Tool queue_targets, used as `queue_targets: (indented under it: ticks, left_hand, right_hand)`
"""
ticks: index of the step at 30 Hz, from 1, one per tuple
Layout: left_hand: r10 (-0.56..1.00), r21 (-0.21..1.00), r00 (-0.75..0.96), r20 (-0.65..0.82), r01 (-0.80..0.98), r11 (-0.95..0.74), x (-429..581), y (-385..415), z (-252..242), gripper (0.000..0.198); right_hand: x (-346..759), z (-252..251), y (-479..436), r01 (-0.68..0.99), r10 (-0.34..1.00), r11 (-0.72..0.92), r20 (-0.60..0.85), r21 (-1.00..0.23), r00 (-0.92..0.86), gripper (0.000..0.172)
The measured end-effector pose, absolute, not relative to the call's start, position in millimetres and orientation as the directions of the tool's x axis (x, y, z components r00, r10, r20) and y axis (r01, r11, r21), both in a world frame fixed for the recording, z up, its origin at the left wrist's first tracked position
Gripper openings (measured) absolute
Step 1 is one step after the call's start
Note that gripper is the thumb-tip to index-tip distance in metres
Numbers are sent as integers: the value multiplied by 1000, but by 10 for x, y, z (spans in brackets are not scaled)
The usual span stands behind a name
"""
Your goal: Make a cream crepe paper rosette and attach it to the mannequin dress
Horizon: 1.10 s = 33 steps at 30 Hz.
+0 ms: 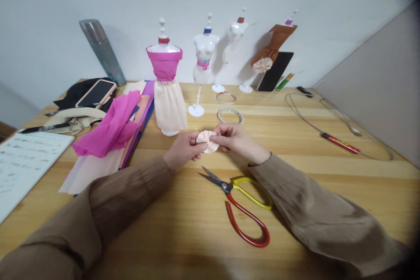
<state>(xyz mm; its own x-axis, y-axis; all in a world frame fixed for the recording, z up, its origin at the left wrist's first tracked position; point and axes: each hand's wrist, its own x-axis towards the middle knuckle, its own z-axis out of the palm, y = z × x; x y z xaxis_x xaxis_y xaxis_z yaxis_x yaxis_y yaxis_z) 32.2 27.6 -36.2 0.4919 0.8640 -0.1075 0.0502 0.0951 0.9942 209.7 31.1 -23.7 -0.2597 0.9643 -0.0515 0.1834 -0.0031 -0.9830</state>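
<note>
The left hand point(184, 148) and right hand point(236, 140) pinched opposite sides of a pleated pale rosette point(206, 136) above the wooden table point(177, 214). Open-bladed scissors point(225, 186) lay nearer the viewer; a pink-topped dress form point(166, 68) stood behind.

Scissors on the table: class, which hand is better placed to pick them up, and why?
Probably the right hand: the scissors have their handles by its sleeve. It and the left hand both hold the pleated disc.
</note>
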Motion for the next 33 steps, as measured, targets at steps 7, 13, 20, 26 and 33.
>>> queue_targets:
  ticks: [7, 13, 20, 26, 33]
  left_hand:
    - [862, 992, 496, -108, -2, 126, 294, 312, -401, 28]
    - [851, 989, 505, -144, 64, 130, 282, 329, -407, 24]
    - [862, 989, 485, -149, 94, 118, 307, 301, -383, 17]
    - [882, 985, 442, -162, 121, 120, 358, 235, -378, 13]
    - [869, 987, 470, -152, 32, 156, 358, 242, -418, 20]
  right_hand:
    - [2124, -207, 316, 194, 918, 15, -64, -981, -392, 34]
    - [2143, -236, 324, 226, 923, -13, -98, -974, -372, 35]
    - [2136, -187, 304, 272, 928, -12, -112, -962, -356, 38]
    - [2094, -167, 275, 319, 914, 34, -100, -947, -393, 42]
    - [2093, -202, 281, 290, 940, 23, -78, -957, -331, 41]
